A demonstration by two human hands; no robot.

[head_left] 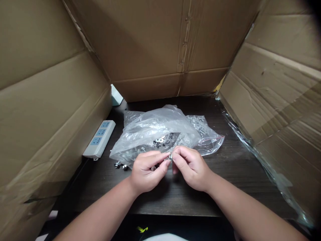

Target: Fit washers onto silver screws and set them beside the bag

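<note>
Between my fingertips is a small shiny metal fitting (170, 157); its exact kind is too small to make out. My left hand (147, 170) pinches it from the left with thumb and forefinger. From the right, the closed fingers of my right hand (192, 169) grip its other side. Just beyond both hands lies a crumpled clear plastic bag (160, 122), with small metal washers (159, 140) and dark bits showing at its mouth. A few chrome fittings (117, 164) lie on the dark table left of my left hand.
A white power strip (100, 139) lies at the left. Cardboard walls (150, 43) enclose the dark wooden table (240, 177) at the left, back and right. Another clear bag of small metal parts (200, 124) lies at the right of the pile.
</note>
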